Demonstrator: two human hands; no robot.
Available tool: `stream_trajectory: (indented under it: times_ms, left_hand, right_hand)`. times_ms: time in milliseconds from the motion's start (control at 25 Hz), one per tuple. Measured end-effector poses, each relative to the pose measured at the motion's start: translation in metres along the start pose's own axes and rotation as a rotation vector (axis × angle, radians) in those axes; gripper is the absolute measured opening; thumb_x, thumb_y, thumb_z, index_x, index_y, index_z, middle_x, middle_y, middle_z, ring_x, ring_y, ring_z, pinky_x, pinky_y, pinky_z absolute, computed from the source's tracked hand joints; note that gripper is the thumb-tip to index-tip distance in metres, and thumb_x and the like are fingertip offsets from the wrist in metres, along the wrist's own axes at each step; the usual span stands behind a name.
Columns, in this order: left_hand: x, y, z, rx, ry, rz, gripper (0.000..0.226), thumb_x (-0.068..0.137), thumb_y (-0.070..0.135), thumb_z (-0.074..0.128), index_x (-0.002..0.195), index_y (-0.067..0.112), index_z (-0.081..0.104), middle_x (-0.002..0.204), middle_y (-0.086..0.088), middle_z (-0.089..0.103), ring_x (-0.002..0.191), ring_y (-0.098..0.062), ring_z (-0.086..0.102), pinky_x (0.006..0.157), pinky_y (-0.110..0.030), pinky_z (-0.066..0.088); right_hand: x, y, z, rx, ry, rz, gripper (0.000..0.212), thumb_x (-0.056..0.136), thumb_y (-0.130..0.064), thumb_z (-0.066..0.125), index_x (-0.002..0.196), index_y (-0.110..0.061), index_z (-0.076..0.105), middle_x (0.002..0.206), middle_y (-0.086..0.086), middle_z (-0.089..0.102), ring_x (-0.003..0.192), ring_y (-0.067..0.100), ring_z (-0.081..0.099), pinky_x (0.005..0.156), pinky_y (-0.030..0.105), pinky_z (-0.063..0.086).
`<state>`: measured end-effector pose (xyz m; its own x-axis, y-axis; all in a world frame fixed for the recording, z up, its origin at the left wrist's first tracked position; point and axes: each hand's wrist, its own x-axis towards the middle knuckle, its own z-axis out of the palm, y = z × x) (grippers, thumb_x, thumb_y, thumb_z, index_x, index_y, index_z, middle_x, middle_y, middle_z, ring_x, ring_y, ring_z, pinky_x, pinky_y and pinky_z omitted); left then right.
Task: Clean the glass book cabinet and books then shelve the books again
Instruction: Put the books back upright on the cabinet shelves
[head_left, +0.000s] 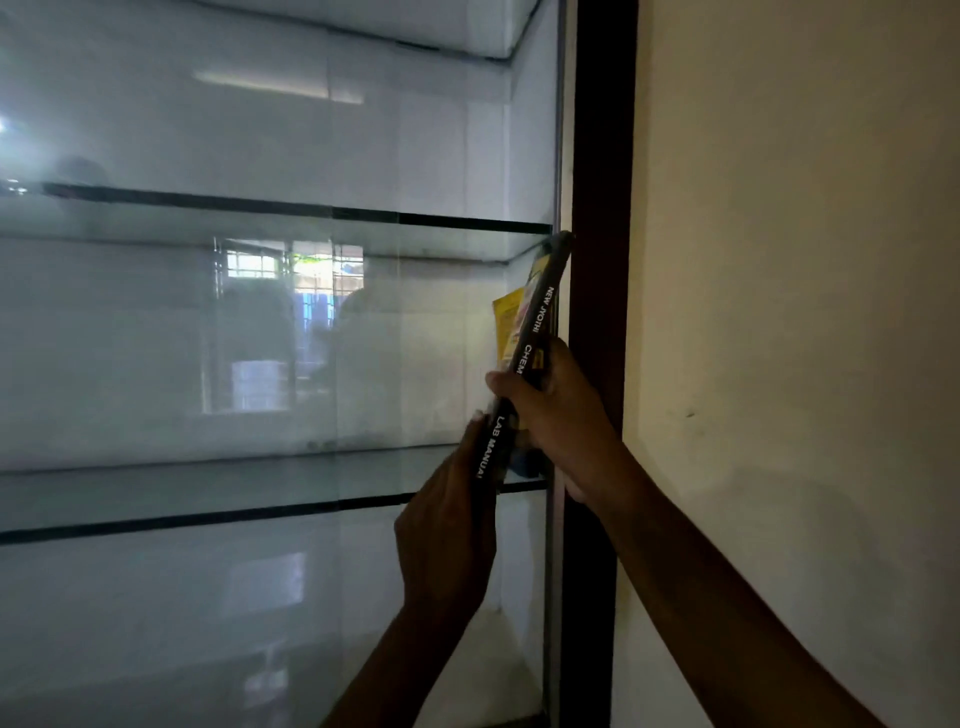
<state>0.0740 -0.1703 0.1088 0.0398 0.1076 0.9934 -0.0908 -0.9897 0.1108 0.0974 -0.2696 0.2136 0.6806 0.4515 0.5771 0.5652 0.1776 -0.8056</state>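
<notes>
A black-spined book (540, 317) with white lettering and a yellow cover stands tilted at the right end of the glass cabinet's middle shelf (260, 488). Its top leans toward the cabinet's dark right frame (597, 260). My right hand (561, 415) grips the spine at mid height, thumb on the left side. Lower down, my left hand (447, 530) holds the bottom part of the book, with its fingers along the left side of the spine. The book's lower end is partly hidden by both hands.
Glass shelves run across the cabinet: an upper shelf (260, 223) and the middle one, both bare in view. The glass shows reflections of a window. A cream wall (805, 312) fills the right side beyond the frame.
</notes>
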Motion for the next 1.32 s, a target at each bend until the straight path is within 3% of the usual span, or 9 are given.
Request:
stream_trajectory:
  times_ms: [80,160,280,440,640,800,960,1120,1320]
  left_hand:
    - [0.016,-0.005,0.016,-0.136,-0.056,-0.029,0.049,0.092,0.028,0.041,0.138,0.017,0.032,0.138,-0.007,0.048,0.129,-0.010,0.041,0.107,-0.048,0.035]
    - [0.023,-0.011,0.033,-0.363,-0.197,-0.132,0.053,0.095,0.040,0.036,0.145,0.031,0.019,0.154,-0.003,0.026,0.143,-0.013,0.020,0.113,-0.057,0.022]
    - [0.015,-0.018,0.055,-0.461,-0.264,-0.207,0.055,0.091,0.066,0.020,0.141,0.055,0.000,0.159,0.002,0.004,0.146,-0.012,0.002,0.117,-0.048,0.012]
    - [0.001,-0.027,0.073,-0.429,-0.427,-0.300,0.062,0.081,0.078,0.012,0.135,0.063,-0.013,0.157,0.006,-0.016,0.143,-0.010,-0.015,0.115,-0.045,0.009]
    - [0.017,-0.044,0.098,-0.479,-0.623,-0.372,0.066,0.087,0.060,0.027,0.139,0.044,-0.009,0.159,-0.003,-0.007,0.144,-0.016,-0.008,0.114,-0.046,0.015]
    - [0.031,-0.068,0.121,-0.522,-0.718,-0.395,0.100,0.078,0.076,0.036,0.150,0.021,-0.005,0.159,-0.009,0.002,0.146,-0.023,0.005,0.116,-0.051,0.020]
    - [0.027,-0.074,0.136,-0.509,-0.850,-0.450,0.084,0.087,0.041,0.048,0.148,0.020,-0.005,0.152,-0.024,0.017,0.138,-0.043,0.022,0.106,-0.059,0.031]
    - [0.034,-0.072,0.132,-0.571,-0.849,-0.391,0.085,0.087,0.031,0.052,0.146,0.028,-0.009,0.157,-0.009,0.003,0.143,-0.025,0.016,0.114,-0.046,0.026]
    - [0.041,-0.056,0.085,-0.473,-0.853,-0.259,0.069,0.093,0.032,0.050,0.141,0.032,0.000,0.155,-0.010,0.017,0.139,-0.023,0.026,0.107,-0.030,0.029]
  right_hand:
    - [0.019,-0.006,-0.007,-0.002,0.034,-0.040,0.040,0.090,-0.014,0.055,0.129,-0.015,0.045,0.119,0.008,0.059,0.101,0.022,0.061,0.086,0.041,0.053]
    - [0.029,-0.008,-0.009,-0.035,0.037,-0.100,0.033,0.092,-0.010,0.050,0.125,-0.014,0.049,0.118,0.007,0.060,0.098,0.017,0.060,0.079,0.029,0.053]
    - [0.036,0.007,-0.007,-0.135,0.012,-0.149,0.039,0.094,-0.009,0.048,0.133,-0.013,0.043,0.124,0.006,0.057,0.103,0.014,0.057,0.067,0.008,0.045]
    - [0.051,0.044,-0.005,-0.216,0.022,-0.104,0.045,0.096,-0.006,0.045,0.139,-0.012,0.036,0.136,0.008,0.050,0.121,0.021,0.051,0.063,0.001,0.041]
    - [0.090,0.064,-0.010,-0.339,0.033,-0.061,0.045,0.095,-0.009,0.048,0.138,-0.008,0.036,0.135,0.013,0.050,0.120,0.025,0.052,0.084,0.020,0.042]
    - [0.112,0.067,-0.006,-0.548,0.013,-0.097,0.050,0.091,-0.010,0.057,0.136,-0.007,0.039,0.134,0.013,0.052,0.119,0.024,0.053,0.078,0.014,0.040]
    - [0.083,0.079,-0.002,-0.435,0.183,-0.159,0.054,0.093,-0.006,0.051,0.143,-0.013,0.032,0.138,0.010,0.048,0.124,0.021,0.049,0.095,0.024,0.042]
    - [0.042,0.098,-0.011,-0.313,0.274,-0.228,0.051,0.092,0.000,0.050,0.140,-0.014,0.039,0.140,0.004,0.040,0.126,0.012,0.043,0.102,0.029,0.043]
    - [0.004,0.115,-0.017,-0.252,0.200,-0.162,0.045,0.092,-0.004,0.051,0.134,-0.020,0.044,0.133,-0.003,0.042,0.117,-0.001,0.044,0.087,-0.003,0.035]
